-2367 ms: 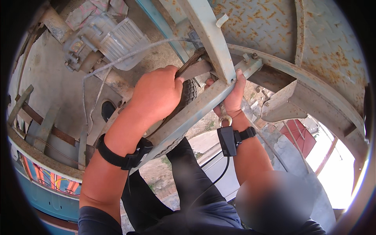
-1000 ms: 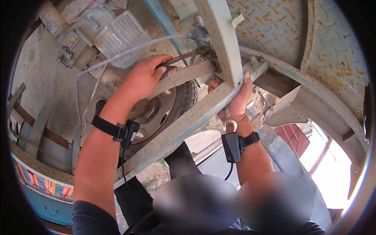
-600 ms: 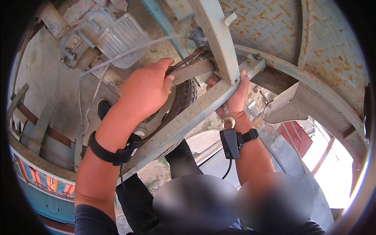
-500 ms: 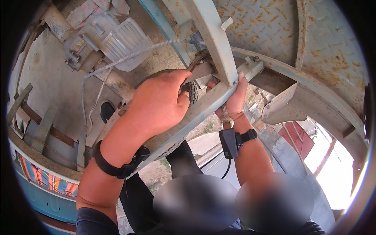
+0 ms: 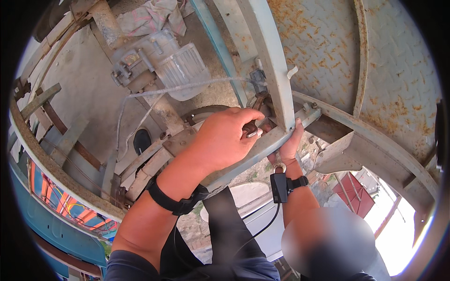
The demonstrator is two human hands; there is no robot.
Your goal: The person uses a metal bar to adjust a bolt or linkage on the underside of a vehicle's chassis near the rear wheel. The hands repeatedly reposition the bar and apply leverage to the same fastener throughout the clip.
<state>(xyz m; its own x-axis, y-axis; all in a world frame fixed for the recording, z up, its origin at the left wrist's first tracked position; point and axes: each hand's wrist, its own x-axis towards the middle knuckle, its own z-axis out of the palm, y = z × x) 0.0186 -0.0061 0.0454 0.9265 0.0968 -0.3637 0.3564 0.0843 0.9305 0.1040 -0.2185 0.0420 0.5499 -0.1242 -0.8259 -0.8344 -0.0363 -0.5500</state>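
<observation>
My left hand (image 5: 227, 140) is over the pale blue steel beam (image 5: 218, 176), its fingers and thumb curled around a dark metal wrench (image 5: 251, 129). Part of that wrench is hidden by the fingers. Just beyond it, a rusty metal piece (image 5: 260, 99) sits by the upright post (image 5: 272, 61). My right hand (image 5: 293, 143) is under and against the beam's right part, near the foot of the post. It grips a ring-ended wrench (image 5: 280, 166), whose ring points back along my wrist; the other end is out of sight behind the beam.
A grey ribbed motor housing (image 5: 183, 68) lies at the upper left, with a corrugated conduit (image 5: 187, 87) crossing to the post. Rusty tread plate (image 5: 318, 47) stands at the upper right. A curved frame rail (image 5: 61, 164) runs along the left. Cables hang from both wrist straps.
The whole view has shifted, so the frame appears further right and lower. My left hand has moved closer to the beam and post, its fingers now curled differently. My right hand keeps its place.
</observation>
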